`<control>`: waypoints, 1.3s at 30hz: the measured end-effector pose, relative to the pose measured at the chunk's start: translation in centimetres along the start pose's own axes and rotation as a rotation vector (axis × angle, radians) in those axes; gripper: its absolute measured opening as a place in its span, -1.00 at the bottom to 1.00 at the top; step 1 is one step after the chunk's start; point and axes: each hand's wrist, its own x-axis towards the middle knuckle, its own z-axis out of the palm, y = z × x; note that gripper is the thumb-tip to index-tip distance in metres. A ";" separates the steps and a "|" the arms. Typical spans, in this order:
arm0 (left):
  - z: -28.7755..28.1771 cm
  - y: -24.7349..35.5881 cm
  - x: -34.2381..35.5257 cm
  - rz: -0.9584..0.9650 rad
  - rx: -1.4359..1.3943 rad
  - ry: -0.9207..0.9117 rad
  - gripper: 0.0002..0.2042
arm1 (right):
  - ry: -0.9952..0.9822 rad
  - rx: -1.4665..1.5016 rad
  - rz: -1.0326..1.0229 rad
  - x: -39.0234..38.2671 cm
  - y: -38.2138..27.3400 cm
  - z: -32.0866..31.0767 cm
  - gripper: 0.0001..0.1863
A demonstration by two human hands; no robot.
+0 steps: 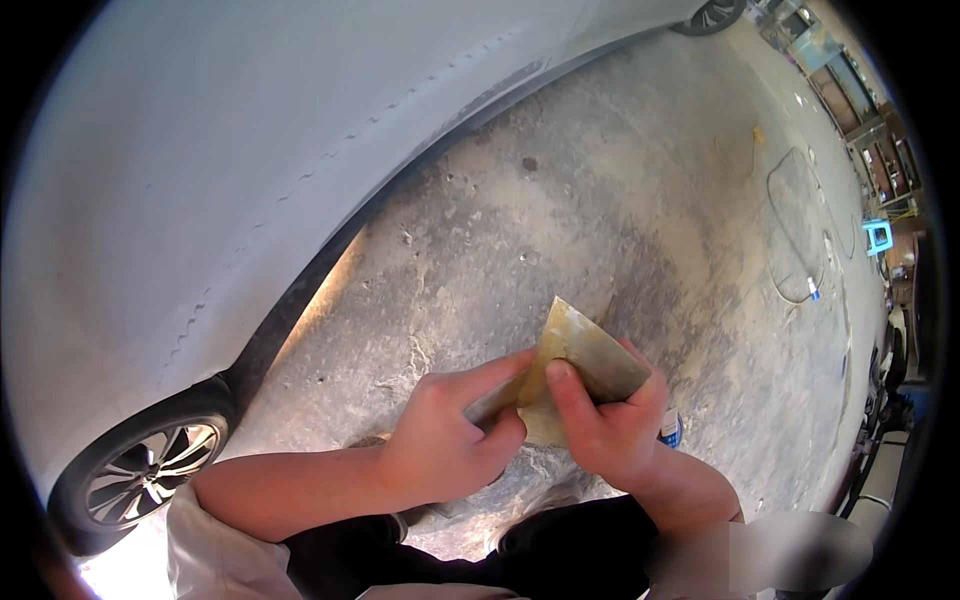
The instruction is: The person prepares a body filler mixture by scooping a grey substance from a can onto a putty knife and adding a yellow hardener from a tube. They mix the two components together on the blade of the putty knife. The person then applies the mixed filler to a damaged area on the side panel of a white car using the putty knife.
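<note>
My right hand (615, 425) pinches a flat, thin filler spreader (600, 352), its thumb pressed on the near face. Yellowish paste smears the spreader's left part and upper corner. My left hand (450, 435) is closed round a second flat grey scraper (497, 402), whose end meets the first one between my hands. Below the thumbs a yellowish flat surface (545, 425) shows; I cannot tell which tool it belongs to. A small blue-and-white container (671, 428) is partly hidden behind my right wrist.
A pale grey car body (200, 150) with a dashed crease line fills the left, its wheel (150, 470) at lower left. Rough, stained concrete (480, 260) lies below my hands. A looped cable (775, 230), a blue stool (877, 237) and cluttered shelves (850, 90) are at the right.
</note>
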 end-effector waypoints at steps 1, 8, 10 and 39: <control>0.1 0.0 0.1 0.012 0.001 0.001 -0.53 | -0.002 -0.008 -0.017 0.0 0.1 -0.1 -0.84; 0.4 -0.1 0.3 0.026 0.001 -0.030 -0.53 | 0.025 0.018 -0.048 -0.4 1.6 -0.3 -0.84; 0.3 -0.1 0.4 0.010 0.007 -0.047 -0.53 | 0.018 0.015 -0.050 -0.3 1.7 -0.3 -0.82; -1.3 -0.3 0.7 -0.104 -0.063 -0.209 -0.59 | -0.140 0.170 0.105 0.7 0.8 -1.0 -0.86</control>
